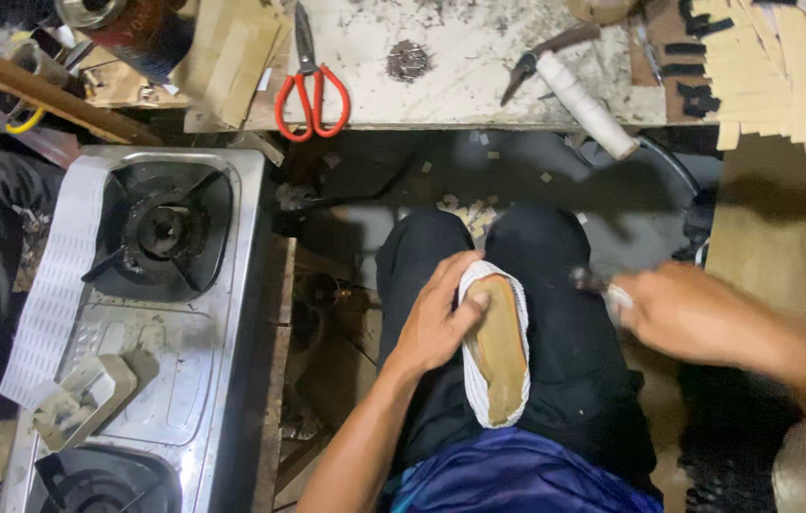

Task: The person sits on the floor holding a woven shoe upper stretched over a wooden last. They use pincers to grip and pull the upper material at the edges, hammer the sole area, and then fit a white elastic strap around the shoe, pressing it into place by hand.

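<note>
shoe steadied on the lap, tool in the other hand

the left hand (436,318) lies curled over a white shoe (495,344), thumb and fingers clamped on its upper edge, so the tan sole faces up and stays put on the person's dark-trousered thighs. the lap serves as the work surface, close under the eyes. the right hand (698,313) is blurred; it seems closed around a small tool (593,282) whose tip points toward the shoe, apart from it. red-handled scissors (312,90) and pliers (541,59) lie within reach on the worn bench (460,95) ahead. a gas stove (161,313) stands to the left, with a white perforated strip (56,285) draped over its edge.
</note>
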Action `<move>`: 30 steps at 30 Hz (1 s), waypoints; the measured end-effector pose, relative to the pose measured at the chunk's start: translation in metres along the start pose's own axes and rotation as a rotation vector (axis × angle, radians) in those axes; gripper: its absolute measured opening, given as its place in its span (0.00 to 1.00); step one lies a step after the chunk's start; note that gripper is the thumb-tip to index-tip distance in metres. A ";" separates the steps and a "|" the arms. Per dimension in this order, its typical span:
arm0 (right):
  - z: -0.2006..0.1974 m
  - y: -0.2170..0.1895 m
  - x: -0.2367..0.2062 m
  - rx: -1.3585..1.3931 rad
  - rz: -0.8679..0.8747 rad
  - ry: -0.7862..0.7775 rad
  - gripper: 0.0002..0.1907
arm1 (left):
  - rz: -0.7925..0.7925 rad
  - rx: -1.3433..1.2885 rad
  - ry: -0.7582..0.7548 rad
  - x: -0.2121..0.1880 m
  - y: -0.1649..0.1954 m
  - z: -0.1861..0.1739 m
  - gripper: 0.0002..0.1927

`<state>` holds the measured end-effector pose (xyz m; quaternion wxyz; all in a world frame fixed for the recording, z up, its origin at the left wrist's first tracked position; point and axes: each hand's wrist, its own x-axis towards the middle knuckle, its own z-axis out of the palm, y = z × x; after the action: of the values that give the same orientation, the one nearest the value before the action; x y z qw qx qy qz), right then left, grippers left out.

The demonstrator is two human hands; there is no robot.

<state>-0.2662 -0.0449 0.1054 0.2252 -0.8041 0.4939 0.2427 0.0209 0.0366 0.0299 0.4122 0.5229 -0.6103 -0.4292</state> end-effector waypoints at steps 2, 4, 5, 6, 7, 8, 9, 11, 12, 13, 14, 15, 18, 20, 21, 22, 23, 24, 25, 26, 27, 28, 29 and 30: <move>-0.023 0.006 0.038 0.004 -0.040 0.084 0.16 | 0.008 -0.006 -0.001 0.000 0.001 -0.001 0.31; -0.046 0.000 0.082 -0.018 -0.108 0.121 0.13 | 0.024 -0.019 0.005 0.002 0.003 -0.001 0.32; -0.057 -0.006 0.103 -0.041 -0.154 0.178 0.13 | 0.023 -0.022 0.003 0.004 0.005 -0.001 0.32; -0.069 -0.015 0.125 -0.062 -0.199 0.236 0.13 | 0.022 -0.024 0.001 0.005 0.006 -0.002 0.32; -0.079 -0.025 0.145 -0.029 -0.262 0.371 0.15 | 0.019 -0.026 -0.004 0.007 0.007 -0.003 0.32; -0.089 -0.035 0.163 0.004 -0.322 0.503 0.16 | 0.000 -0.024 -0.009 0.007 0.009 -0.004 0.32; -0.098 -0.045 0.179 0.041 -0.312 0.563 0.15 | -0.020 -0.022 -0.014 0.008 0.010 -0.006 0.32; -0.115 -0.059 0.201 0.084 -0.282 0.616 0.14 | -0.032 -0.023 -0.011 0.008 0.010 -0.010 0.32; -0.122 -0.067 0.205 0.089 -0.260 0.608 0.14 | -0.026 -0.027 -0.005 0.007 0.010 -0.012 0.32; -0.125 -0.069 0.206 0.092 -0.238 0.601 0.15 | -0.017 -0.032 0.001 0.006 0.008 -0.013 0.32; -0.124 -0.069 0.204 0.095 -0.247 0.572 0.15 | -0.026 -0.035 0.008 0.006 0.007 -0.015 0.32; -0.122 -0.068 0.194 0.097 -0.254 0.540 0.16 | -0.036 -0.042 0.014 0.005 0.005 -0.017 0.32; -0.101 -0.063 0.135 0.155 -0.224 0.390 0.17 | -0.026 -0.079 0.032 0.003 -0.001 -0.017 0.31; -0.078 -0.059 0.080 0.301 -0.223 0.251 0.14 | 0.002 -0.070 0.044 0.003 -0.002 -0.015 0.30; -0.066 -0.059 0.055 0.413 -0.246 0.181 0.12 | 0.016 -0.050 0.045 0.003 -0.002 -0.013 0.30; -0.055 -0.058 0.034 0.526 -0.269 0.111 0.12 | 0.030 -0.030 0.046 0.003 -0.001 -0.010 0.30; -0.044 -0.059 0.015 0.569 -0.249 0.039 0.13 | 0.045 -0.026 0.047 0.004 0.001 -0.007 0.30; -0.036 -0.059 0.000 0.614 -0.227 -0.033 0.14 | 0.059 -0.021 0.047 0.005 0.003 -0.003 0.30; -0.030 -0.058 -0.010 0.607 -0.179 -0.088 0.15 | 0.073 -0.017 0.046 0.005 0.006 0.002 0.30; -0.024 -0.057 -0.018 0.602 -0.131 -0.140 0.15 | 0.096 -0.006 0.043 0.004 0.011 0.008 0.30; -0.020 -0.056 -0.023 0.598 -0.084 -0.190 0.15 | 0.122 0.007 0.041 0.004 0.015 0.014 0.30; -0.018 -0.053 -0.026 0.580 -0.052 -0.199 0.15 | 0.147 0.020 0.038 0.003 0.020 0.019 0.29; -0.018 -0.050 -0.027 0.561 -0.022 -0.209 0.15 | 0.146 0.026 0.029 0.002 0.025 0.025 0.29; -0.018 -0.046 -0.027 0.539 0.006 -0.220 0.15 | 0.145 0.033 0.024 0.000 0.029 0.029 0.29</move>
<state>-0.2322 -0.0180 0.1418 0.4824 -0.6825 0.5156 0.1890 -0.0153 0.0422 0.0493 0.4408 0.4894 -0.6485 -0.3816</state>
